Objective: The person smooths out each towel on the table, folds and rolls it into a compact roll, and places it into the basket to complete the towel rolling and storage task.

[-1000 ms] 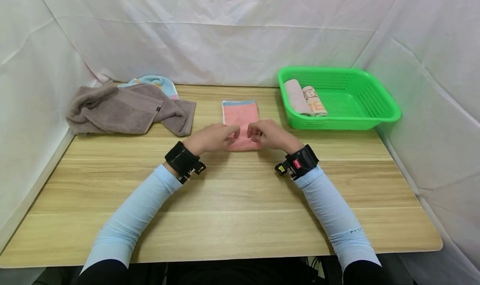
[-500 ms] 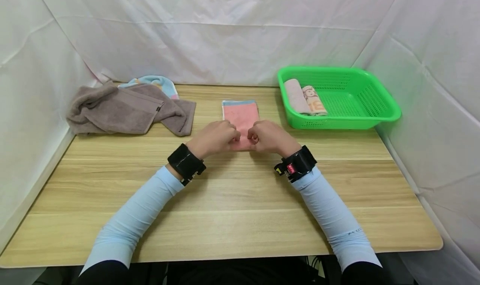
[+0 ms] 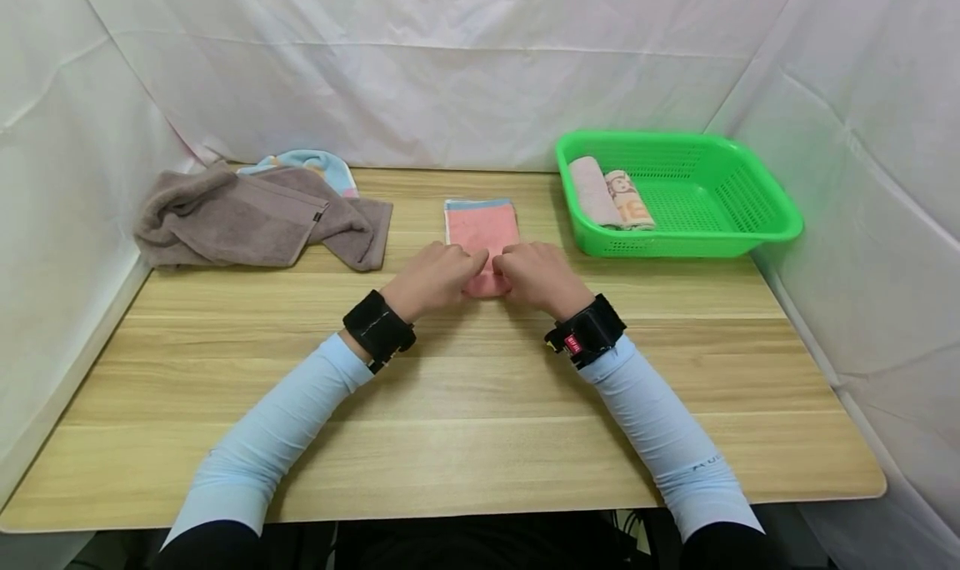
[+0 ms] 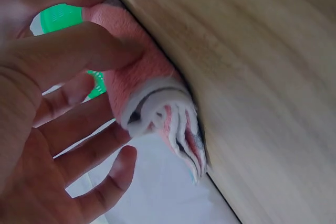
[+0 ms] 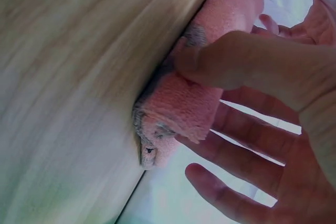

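Observation:
A pink towel (image 3: 482,224) with a blue far edge lies folded in a narrow strip at mid-table, its near end curled into a roll. My left hand (image 3: 433,280) pinches the roll's left side. In the left wrist view, the thumb lies on the towel (image 4: 149,59) and the white-edged layers spiral at its end. Opposite it, my right hand (image 3: 543,278) grips the right side. The right wrist view has that thumb pressed on the towel (image 5: 181,103), with some fingers behind it and the others spread.
A grey-brown towel (image 3: 255,220) lies crumpled at the left, partly over a light blue patterned towel (image 3: 311,163). At the back right stands a green basket (image 3: 690,247) holding a rolled pale towel (image 3: 592,191) and a rolled patterned towel (image 3: 628,199). White cloth walls enclose the table.
Both hands have closed in on the towel's near end, their fingers curling tighter around it. That end has rolled slightly away from the body, and the flat part looks shorter.

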The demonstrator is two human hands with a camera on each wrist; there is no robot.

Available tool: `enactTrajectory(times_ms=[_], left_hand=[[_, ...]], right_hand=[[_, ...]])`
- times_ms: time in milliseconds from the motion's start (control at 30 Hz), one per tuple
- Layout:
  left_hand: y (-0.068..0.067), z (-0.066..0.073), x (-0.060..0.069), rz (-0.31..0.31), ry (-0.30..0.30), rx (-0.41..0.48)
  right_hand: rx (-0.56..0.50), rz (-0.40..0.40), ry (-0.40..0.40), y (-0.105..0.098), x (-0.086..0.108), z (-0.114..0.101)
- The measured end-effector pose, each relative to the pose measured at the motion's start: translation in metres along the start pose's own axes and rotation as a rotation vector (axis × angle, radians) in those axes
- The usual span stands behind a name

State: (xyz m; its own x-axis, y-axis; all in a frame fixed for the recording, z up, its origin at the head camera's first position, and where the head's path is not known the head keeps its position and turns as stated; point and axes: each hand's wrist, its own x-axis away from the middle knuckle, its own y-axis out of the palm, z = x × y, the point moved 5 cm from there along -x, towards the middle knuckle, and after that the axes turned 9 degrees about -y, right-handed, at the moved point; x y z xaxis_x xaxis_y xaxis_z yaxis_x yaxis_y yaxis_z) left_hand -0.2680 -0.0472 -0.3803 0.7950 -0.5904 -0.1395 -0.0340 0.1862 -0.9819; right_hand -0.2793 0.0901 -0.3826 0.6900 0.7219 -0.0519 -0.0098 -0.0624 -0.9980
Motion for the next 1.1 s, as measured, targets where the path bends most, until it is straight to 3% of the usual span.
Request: enactTrajectory(times_ms=[167,400,600,833,1000,1100], left_hand=[[0.0,-0.002,0.001,0.004,0.0,0.022],[-0.001,-0.011,0.001,-0.132,-0.02,0.174],[0.0,-0.018,0.0,-0.217,0.001,0.271],[0.004,-0.024,-0.003,-0.26,-0.065,0.302],[0.009,-0.026,-0.002,-0.257,-0.108,0.276],[0.011,-0.027,-0.002,-0.249,-0.126,0.266]], right_hand=[[-0.022,0.001,0.003,0.003,-0.001,0.005],[-0.15,-0.015,-0.004,0.004,-0.002,0.016],[-0.288,-0.019,-0.002,0.005,0.001,0.024],[-0.404,-0.036,0.032,0.013,0.001,0.03],[-0.375,-0.01,0.027,0.013,-0.001,0.029],[-0.299,0.034,0.009,0.009,-0.001,0.026]])
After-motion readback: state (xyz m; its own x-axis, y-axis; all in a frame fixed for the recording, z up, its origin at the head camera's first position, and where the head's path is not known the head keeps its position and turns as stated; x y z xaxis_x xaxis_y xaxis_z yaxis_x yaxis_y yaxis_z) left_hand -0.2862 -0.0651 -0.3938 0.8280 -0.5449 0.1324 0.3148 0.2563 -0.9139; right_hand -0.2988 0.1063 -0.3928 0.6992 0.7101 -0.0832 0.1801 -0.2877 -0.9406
